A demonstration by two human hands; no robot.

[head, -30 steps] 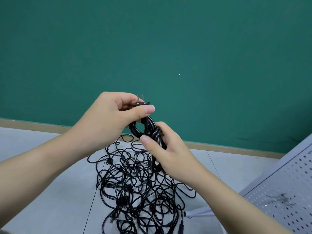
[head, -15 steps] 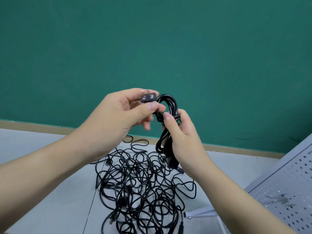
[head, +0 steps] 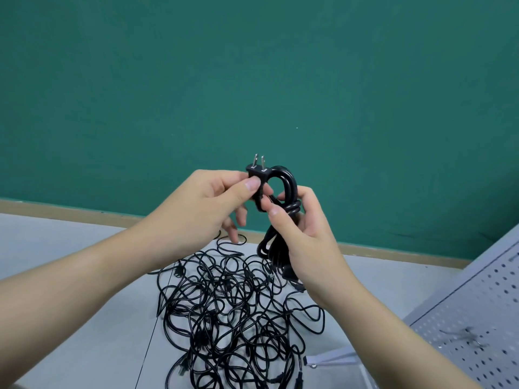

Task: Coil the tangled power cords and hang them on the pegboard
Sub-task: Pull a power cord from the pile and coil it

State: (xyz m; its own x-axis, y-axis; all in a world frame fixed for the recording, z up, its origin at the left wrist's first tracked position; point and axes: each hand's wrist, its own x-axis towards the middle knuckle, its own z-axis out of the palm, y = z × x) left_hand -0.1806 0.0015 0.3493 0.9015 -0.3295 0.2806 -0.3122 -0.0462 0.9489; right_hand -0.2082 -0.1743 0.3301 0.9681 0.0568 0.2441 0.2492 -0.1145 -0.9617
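A coiled black power cord (head: 289,186) is held up in front of the green wall. My right hand (head: 303,237) grips the bundle around its wrapped middle, thumb across the front. My left hand (head: 202,209) pinches the cord's two-pronged plug (head: 257,175) between thumb and forefinger, prongs pointing up, beside the coil's top loop. Below on the floor lies a large tangle of black power cords (head: 236,318). The grey pegboard (head: 477,318) stands at the lower right with a metal hook (head: 463,336) on it.
The green wall (head: 252,80) meets the pale grey floor (head: 70,290) along a tan baseboard (head: 84,214). A white foot of the pegboard stand (head: 331,359) lies beside the tangle.
Both hands have risen with the coiled cord. My left hand has turned the plug upright so its prongs point up, and the coil's top loop now shows above my right hand.
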